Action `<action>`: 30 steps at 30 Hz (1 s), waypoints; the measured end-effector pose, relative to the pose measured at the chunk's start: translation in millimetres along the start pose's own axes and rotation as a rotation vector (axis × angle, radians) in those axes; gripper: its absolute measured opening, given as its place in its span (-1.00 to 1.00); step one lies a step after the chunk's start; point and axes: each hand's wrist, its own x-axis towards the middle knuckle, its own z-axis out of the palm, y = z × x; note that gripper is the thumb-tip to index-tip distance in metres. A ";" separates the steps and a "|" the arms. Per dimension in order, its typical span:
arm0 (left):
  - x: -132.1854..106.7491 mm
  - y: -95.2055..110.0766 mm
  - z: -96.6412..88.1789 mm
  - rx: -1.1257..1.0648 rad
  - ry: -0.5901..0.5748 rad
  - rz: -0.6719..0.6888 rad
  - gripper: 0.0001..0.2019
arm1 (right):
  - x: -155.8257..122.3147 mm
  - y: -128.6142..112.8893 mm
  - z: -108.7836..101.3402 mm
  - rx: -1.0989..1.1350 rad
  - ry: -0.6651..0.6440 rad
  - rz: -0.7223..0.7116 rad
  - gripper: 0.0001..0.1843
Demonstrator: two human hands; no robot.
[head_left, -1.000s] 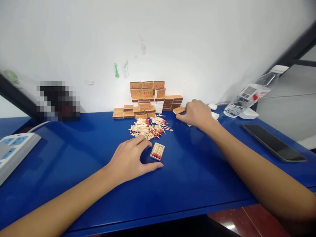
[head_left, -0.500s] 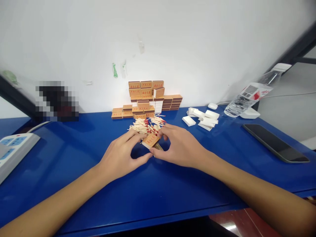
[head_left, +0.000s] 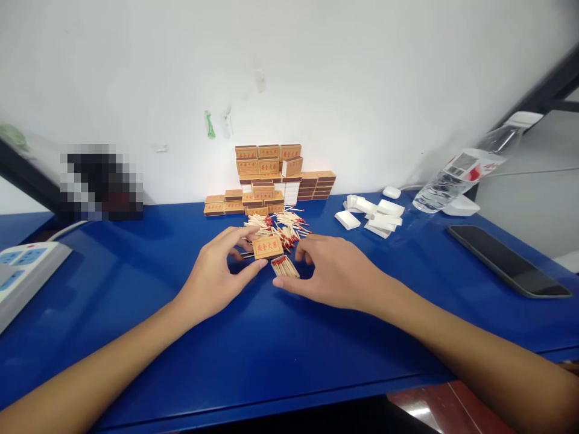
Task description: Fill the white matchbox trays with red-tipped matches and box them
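Observation:
My left hand [head_left: 221, 258] pinches an orange-brown matchbox sleeve [head_left: 268, 246] printed with red characters, thumb at its lower edge and fingers at its left and back. Just below and right of the sleeve, a small white matchbox tray [head_left: 285, 267] is filled with red-tipped matches. My right hand [head_left: 332, 270] curves around this tray with its fingers apart. Its thumb is by the tray's near edge, and its curled fingers are off to the right. A loose pile of matches [head_left: 293, 228] spreads behind both hands.
Stacked matchboxes [head_left: 269, 167] stand against the wall. Several white empty trays [head_left: 377, 214] lie to the right, near a tilted water bottle [head_left: 465, 166] and a dark phone [head_left: 509, 260]. A power strip [head_left: 34, 274] sits at the left on the blue table [head_left: 253, 367].
The sleeve has moved slightly left and turned level, passing from my right hand's grip to my left. The filled tray beneath is now uncovered, and my right fingers have come off the sleeve.

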 end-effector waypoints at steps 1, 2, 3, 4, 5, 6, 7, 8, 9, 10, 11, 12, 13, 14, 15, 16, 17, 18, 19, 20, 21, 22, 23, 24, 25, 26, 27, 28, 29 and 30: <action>0.1 -2.8 0.9 -0.034 0.000 -0.015 -0.51 | -0.7 -1.8 2.1 -0.027 -0.015 -0.008 -0.48; 0.2 -5.2 1.8 -0.064 -0.005 -0.026 -0.52 | -0.9 -2.9 3.6 -0.045 -0.025 -0.020 -0.52; 0.3 -7.1 2.3 -0.085 -0.011 -0.032 -0.54 | -0.7 -3.0 4.2 -0.052 -0.037 -0.032 -0.59; 0.5 -8.5 2.5 -0.094 -0.017 -0.035 -0.56 | 0.0 -1.8 3.7 -0.044 -0.049 -0.038 -0.67; 0.7 -9.2 2.2 -0.091 -0.020 -0.032 -0.58 | 1.1 0.7 1.9 -0.026 -0.058 -0.042 -0.73; 1.0 -9.4 1.6 -0.079 -0.018 -0.026 -0.60 | 2.5 4.5 -1.1 -0.004 -0.058 -0.045 -0.78; 1.3 -9.3 0.7 -0.064 -0.012 -0.020 -0.62 | 4.3 9.1 -5.0 0.019 -0.045 -0.049 -0.82; 1.5 -9.0 -0.3 -0.048 -0.005 -0.014 -0.64 | 6.2 14.4 -9.5 0.041 -0.019 -0.058 -0.83; 1.8 -8.7 -1.2 -0.036 0.004 -0.009 -0.66 | 8.2 19.7 -14.1 0.062 0.020 -0.073 -0.84; 1.9 -8.3 -2.1 -0.028 0.011 -0.009 -0.66 | 10.2 24.8 -18.2 0.087 0.059 -0.094 -0.82; 2.1 -8.1 -2.7 -0.025 0.018 -0.014 -0.67 | 12.0 29.1 -21.6 0.123 0.090 -0.120 -0.79; 2.1 -7.9 -3.1 -0.024 0.023 -0.023 -0.66 | 13.5 32.5 -24.1 0.171 0.113 -0.142 -0.75; 2.1 -7.9 -3.2 -0.024 0.027 -0.033 -0.66 | 14.7 34.8 -25.4 0.224 0.128 -0.161 -0.72; 2.2 -7.8 -3.1 -0.024 0.028 -0.041 -0.65 | 15.6 36.2 -25.8 0.274 0.137 -0.174 -0.70; 2.2 -7.8 -2.9 -0.026 0.030 -0.045 -0.65 | 16.1 36.7 -25.3 0.314 0.144 -0.179 -0.70; 2.2 -7.7 -2.6 -0.029 0.031 -0.047 -0.64 | 16.3 36.7 -24.2 0.339 0.153 -0.180 -0.70; 2.2 -7.5 -2.3 -0.033 0.033 -0.048 -0.64 | 16.3 36.3 -22.8 0.349 0.165 -0.184 -0.70; 2.1 -7.2 -2.1 -0.039 0.037 -0.048 -0.63 | 16.1 35.8 -21.5 0.348 0.173 -0.188 -0.71; 2.1 -6.8 -2.0 -0.045 0.043 -0.049 -0.63 | 15.8 35.4 -20.5 0.344 0.179 -0.191 -0.72; 1.9 -6.4 -1.9 -0.050 0.049 -0.050 -0.63 | 15.5 35.1 -19.9 0.341 0.181 -0.192 -0.72; 1.7 -5.9 -2.0 -0.054 0.055 -0.051 -0.63 | 15.2 35.1 -19.8 0.337 0.181 -0.191 -0.73; 1.5 -5.4 -2.2 -0.057 0.059 -0.052 -0.63 | 15.0 35.4 -20.2 0.332 0.175 -0.193 -0.73; 1.3 -4.9 -2.4 -0.058 0.063 -0.052 -0.63 | 14.8 35.8 -20.8 0.325 0.164 -0.197 -0.72; 1.2 -4.5 -2.6 -0.058 0.066 -0.052 -0.63 | 14.7 36.3 -21.5 0.317 0.151 -0.206 -0.72; 1.1 -4.2 -2.8 -0.058 0.067 -0.048 -0.63 | 14.6 36.9 -22.3 0.308 0.138 -0.219 -0.72; 1.0 -4.0 -3.1 -0.059 0.067 -0.041 -0.63 | 14.6 37.4 -22.8 0.300 0.123 -0.234 -0.72; 1.0 -3.8 -3.2 -0.061 0.065 -0.034 -0.63 | 14.5 37.8 -23.1 0.295 0.109 -0.249 -0.72; 1.0 -3.7 -3.3 -0.065 0.061 -0.024 -0.63 | 14.5 38.0 -23.1 0.292 0.095 -0.258 -0.73; 1.0 -3.6 -3.5 -0.072 0.058 -0.013 -0.64 | 14.5 38.1 -22.8 0.295 0.082 -0.265 -0.73; 1.1 -3.4 -3.6 -0.081 0.058 -0.005 -0.64 | 14.6 38.1 -22.2 0.305 0.071 -0.269 -0.74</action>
